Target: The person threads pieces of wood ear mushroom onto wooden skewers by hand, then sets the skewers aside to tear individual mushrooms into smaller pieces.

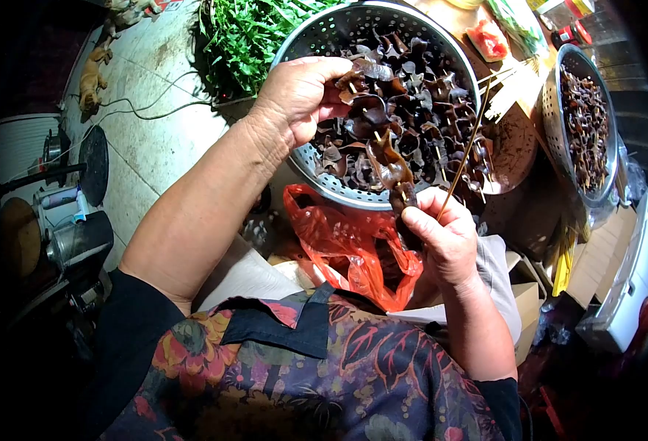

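My left hand [298, 95] pinches the upper end of a skewer strung with dark brown wood ear mushrooms [390, 163]. Lower down, my right hand [447, 234] is closed around the other end of that strand, near its lowest mushroom piece. A thin bare skewer [465, 163] also sticks up from between the right fingers. Behind both hands, a perforated metal colander [311, 163] holds a heap of wood ear mushrooms [419, 88], several of them on skewers. Parts of the strand are hidden by my fingers.
An open red plastic bag [346, 246] sits below the colander. Leafy greens [243, 44] lie at the upper left. To the right are a second colander [552, 110] of skewered pieces, loose pale skewers [511, 84] and a white box [618, 294]. Cables [144, 115] cross the floor.
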The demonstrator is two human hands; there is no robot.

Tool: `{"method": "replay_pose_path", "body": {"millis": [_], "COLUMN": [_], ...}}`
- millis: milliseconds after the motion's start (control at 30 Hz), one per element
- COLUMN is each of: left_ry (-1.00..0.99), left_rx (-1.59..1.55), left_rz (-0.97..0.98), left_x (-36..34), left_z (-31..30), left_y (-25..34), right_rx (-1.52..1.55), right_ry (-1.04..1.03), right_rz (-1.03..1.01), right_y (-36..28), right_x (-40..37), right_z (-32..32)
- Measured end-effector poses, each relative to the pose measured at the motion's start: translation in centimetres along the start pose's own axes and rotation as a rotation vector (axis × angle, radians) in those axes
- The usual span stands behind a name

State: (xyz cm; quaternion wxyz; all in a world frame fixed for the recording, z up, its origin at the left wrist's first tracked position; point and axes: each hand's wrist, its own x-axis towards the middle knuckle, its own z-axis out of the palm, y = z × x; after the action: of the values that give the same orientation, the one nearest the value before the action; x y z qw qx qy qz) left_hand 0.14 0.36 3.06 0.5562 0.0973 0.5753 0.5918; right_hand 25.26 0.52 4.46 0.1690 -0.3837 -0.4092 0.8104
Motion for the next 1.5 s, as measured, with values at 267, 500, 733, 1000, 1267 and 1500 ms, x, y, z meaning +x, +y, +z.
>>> {"method": "replay_pose_path", "body": {"millis": [267,500,733,1000,1267,1500], "left_ry": [0.059,-0.091,-0.152,-0.051,-0.216,-0.166], "left_rx": [0.013,0.188,0.409,0.426,0.004,-0.147], "left_rz": [0.127,0.152,0.145,0.236,-0.086,-0.194], "left_x": [-1.3,-1.3,-1.3,-1.3,-1.3,-2.0], "left_z": [1.6,0.9,0.5,0.8,1.1,1.9], "left_y": [-0.2,0.4,1.3,0.0,-0.6,-1.7], "right_rx": [-0.023,0.025,0.086,0.050,0.077,0.075], "right_ry": [0.011,0.003,-0.008,-0.016,0.021,-0.003], "right_rz": [-0.026,-0.012,0.015,0.003,-0.083,-0.054], "right_y": [0.1,-0.2,-0.4,-0.4,-0.5,-0.4], "right_x": [0.2,0.2,0.2,0.4,0.6,0.7], "right_z": [0.0,-0.4,-0.4,-0.1,0.2,0.1]}}
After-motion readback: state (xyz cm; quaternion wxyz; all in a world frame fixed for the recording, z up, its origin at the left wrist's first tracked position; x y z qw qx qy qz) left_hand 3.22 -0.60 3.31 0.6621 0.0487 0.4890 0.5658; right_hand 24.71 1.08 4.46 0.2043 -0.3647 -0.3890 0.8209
